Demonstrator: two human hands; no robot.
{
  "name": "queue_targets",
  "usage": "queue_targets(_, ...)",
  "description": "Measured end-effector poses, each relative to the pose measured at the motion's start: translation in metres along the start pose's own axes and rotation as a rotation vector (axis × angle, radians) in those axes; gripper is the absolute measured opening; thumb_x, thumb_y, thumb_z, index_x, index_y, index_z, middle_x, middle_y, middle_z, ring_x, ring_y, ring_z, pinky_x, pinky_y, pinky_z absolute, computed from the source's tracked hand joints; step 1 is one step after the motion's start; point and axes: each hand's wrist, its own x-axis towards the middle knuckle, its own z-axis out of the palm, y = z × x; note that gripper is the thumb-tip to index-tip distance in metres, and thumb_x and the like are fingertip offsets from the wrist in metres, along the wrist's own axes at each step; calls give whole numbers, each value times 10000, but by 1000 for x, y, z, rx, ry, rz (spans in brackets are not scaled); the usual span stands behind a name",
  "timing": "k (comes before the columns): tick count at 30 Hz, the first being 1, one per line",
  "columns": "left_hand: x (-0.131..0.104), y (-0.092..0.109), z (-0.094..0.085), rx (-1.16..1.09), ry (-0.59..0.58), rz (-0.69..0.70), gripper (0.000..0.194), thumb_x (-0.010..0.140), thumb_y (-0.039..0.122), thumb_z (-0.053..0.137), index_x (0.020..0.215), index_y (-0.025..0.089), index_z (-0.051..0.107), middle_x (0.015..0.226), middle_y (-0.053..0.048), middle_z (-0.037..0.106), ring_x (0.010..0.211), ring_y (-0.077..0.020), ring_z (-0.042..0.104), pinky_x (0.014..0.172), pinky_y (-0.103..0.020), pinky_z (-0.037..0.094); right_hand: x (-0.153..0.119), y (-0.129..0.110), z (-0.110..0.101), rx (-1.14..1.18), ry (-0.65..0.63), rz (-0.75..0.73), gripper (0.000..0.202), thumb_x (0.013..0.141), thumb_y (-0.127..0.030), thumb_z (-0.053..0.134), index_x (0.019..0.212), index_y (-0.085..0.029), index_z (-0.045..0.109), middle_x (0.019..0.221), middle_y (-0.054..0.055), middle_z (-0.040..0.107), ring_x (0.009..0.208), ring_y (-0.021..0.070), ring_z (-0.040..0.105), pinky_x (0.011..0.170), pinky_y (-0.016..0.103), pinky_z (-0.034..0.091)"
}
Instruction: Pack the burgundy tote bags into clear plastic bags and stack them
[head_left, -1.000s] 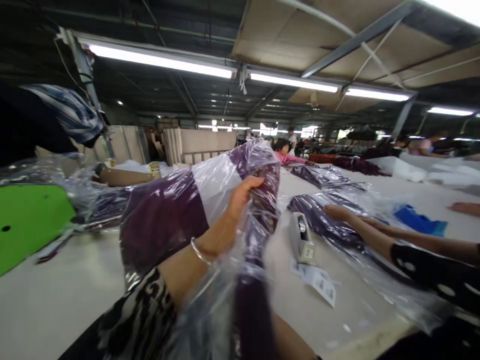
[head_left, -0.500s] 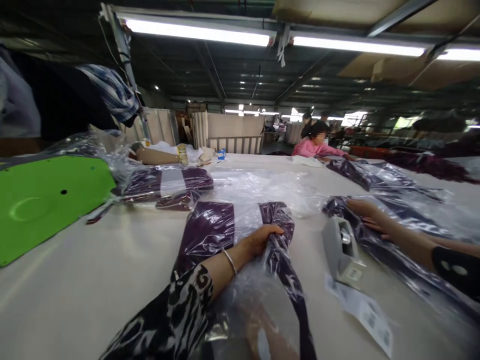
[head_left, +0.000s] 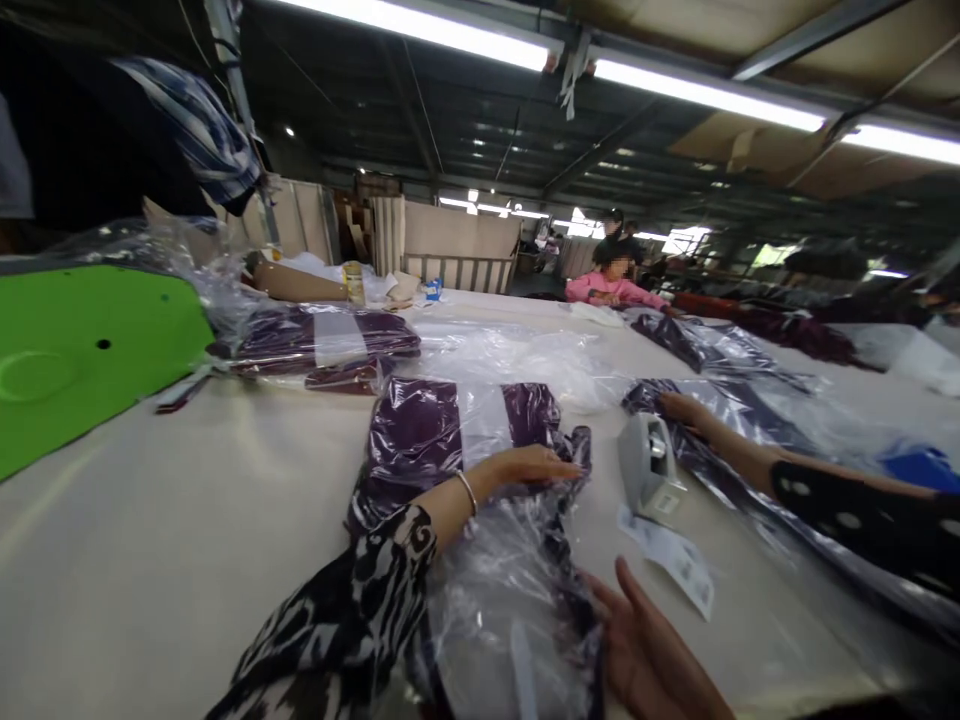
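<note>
A folded dark purple garment [head_left: 412, 430] with a white paper band [head_left: 484, 415] lies on the table in front of me, inside a clear plastic bag [head_left: 495, 570]. My left hand [head_left: 529, 465], a bracelet at its wrist, rests on the near right part of the bag with its fingers stretched out. Lower down, my right hand [head_left: 645, 640] is beside the bag's right edge, thumb apart from the fingers, its fingertips at the plastic. The bag's near end is crumpled, reaching toward me.
Right of the bag stands a grey tape dispenser [head_left: 649, 465] by a printed label sheet [head_left: 675, 560]. A co-worker's hand [head_left: 686, 410] touches another bagged garment [head_left: 735, 410]. To the left are a green board [head_left: 97, 350] and more bagged garments [head_left: 337, 340]. A person in pink [head_left: 615, 285] works farther back.
My left hand has loosened from a closed grip on the bag to stretched fingers. From beneath the plastic, my right hand has come out to the bag's right side. The view has shifted slightly.
</note>
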Motion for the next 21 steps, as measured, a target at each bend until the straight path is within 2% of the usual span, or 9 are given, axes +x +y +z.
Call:
queue_targets(3, -13, 24, 55, 702, -24, 137, 346, 786, 477, 756, 733, 146, 670, 743, -119, 690, 825, -321, 680, 753, -402, 518, -15, 2, -11, 43, 148, -13, 554, 829, -596, 722, 1216, -214, 617, 1054, 78, 724, 887, 221, 698, 805, 373, 574)
queue_targets(5, -33, 33, 91, 924, -16, 245, 311, 830, 366, 720, 999, 108, 677, 959, -195, 720, 922, -374, 690, 757, -455, 540, -18, 3, -19, 5, 197, -10, 506, 789, -533, 788, 1159, -227, 630, 987, 45, 732, 810, 192, 695, 759, 338, 568)
queue_targets(7, -63, 38, 117, 984, -73, 317, 343, 897, 290, 614, 1165, 76, 621, 1056, -230, 705, 930, -377, 697, 728, -468, 557, -19, 4, -28, -99, 184, -3, 472, 751, -467, 836, 1101, -214, 647, 923, 38, 733, 773, 180, 690, 734, 317, 559)
queue_targets(10, -113, 44, 136, 870, -132, 334, 501, 893, 280, 596, 1324, 37, 518, 1164, -259, 659, 995, -379, 680, 754, -472, 567, -24, 1, -36, -224, 86, -21, 524, 697, -496, 863, 1080, -198, 666, 936, 66, 745, 811, 207, 702, 749, 336, 562)
queue_targets(12, -141, 50, 142, 600, -113, 323, 715, 831, 311, 687, 1448, 75, 413, 1308, -256, 589, 1137, -384, 628, 851, -471, 555, -30, -7, -35, -219, 44, -46, 551, 659, -545, 866, 1045, -196, 684, 957, 84, 751, 850, 236, 708, 764, 354, 571)
queue_targets(14, -162, 57, 152, 305, -86, 303, 874, 822, 345, 721, 1548, 143, 277, 1380, -217, 558, 1221, -349, 594, 897, -429, 553, -37, -18, -30, -190, 52, -52, 510, 695, -593, 815, 994, -195, 702, 942, 97, 753, 889, 259, 712, 774, 358, 577)
queue_targets(16, -179, 64, 164, 76, -101, 305, 889, 880, 377, 680, 1593, 190, 181, 1409, -189, 555, 1241, -306, 599, 873, -376, 571, -40, -28, -23, -185, 86, -39, 470, 769, -619, 734, 965, -193, 708, 909, 105, 752, 906, 270, 716, 770, 358, 584)
queue_targets(19, -206, 65, 174, -8, -166, 404, 706, 925, 365, 648, 1552, 238, 349, 1475, -155, 525, 1314, -287, 559, 968, -388, 546, -39, -36, -29, -300, 165, -48, 389, 724, -469, 808, 965, -182, 703, 869, 89, 750, 829, 243, 718, 718, 322, 585)
queue_targets(21, -229, 53, 164, 150, -46, 435, 605, 919, 345, 664, 1486, 264, 468, 1529, -126, 480, 1383, -278, 491, 1097, -421, 459, -40, -35, -49, -427, 279, -61, 385, 606, -298, 869, 926, -174, 697, 807, 71, 742, 732, 216, 706, 669, 298, 576)
